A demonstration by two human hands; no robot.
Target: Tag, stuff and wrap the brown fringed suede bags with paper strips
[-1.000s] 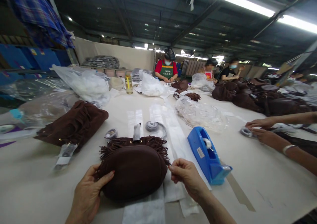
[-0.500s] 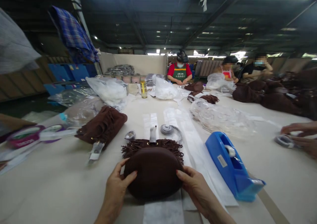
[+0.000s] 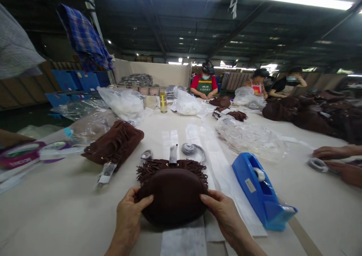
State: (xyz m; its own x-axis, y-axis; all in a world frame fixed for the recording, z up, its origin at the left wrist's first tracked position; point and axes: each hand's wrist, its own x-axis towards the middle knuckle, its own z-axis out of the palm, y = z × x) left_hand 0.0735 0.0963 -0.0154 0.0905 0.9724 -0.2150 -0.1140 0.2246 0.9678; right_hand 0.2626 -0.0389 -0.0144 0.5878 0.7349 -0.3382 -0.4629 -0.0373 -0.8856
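Between my hands is a dark brown fringed handbag (image 3: 173, 197), its smooth oval side towards me and its fringe along the far edge. My left hand (image 3: 131, 212) grips the left side, thumb on top and fingers behind the edge. On the right side my right hand (image 3: 223, 214) pinches the bag the same way. A wrapped strip (image 3: 173, 154) stands up at the bag's far edge by a metal ring. White paper strips (image 3: 183, 241) lie beneath the bag. Just beyond it rest a grey wrapped coil (image 3: 189, 148) and a smaller coil (image 3: 146, 155).
A blue tape dispenser (image 3: 261, 192) stands at right. Another brown fringed bag (image 3: 114, 144) lies at left, near purple tape rolls (image 3: 22, 154). Clear plastic bags (image 3: 249, 135) and a bottle (image 3: 163, 102) are farther back. A co-worker's hands (image 3: 339, 159) hold a grey coil at far right.
My hands keep the same hold on the handbag. The view has shifted slightly. At far right, the co-worker's hands appear further into view.
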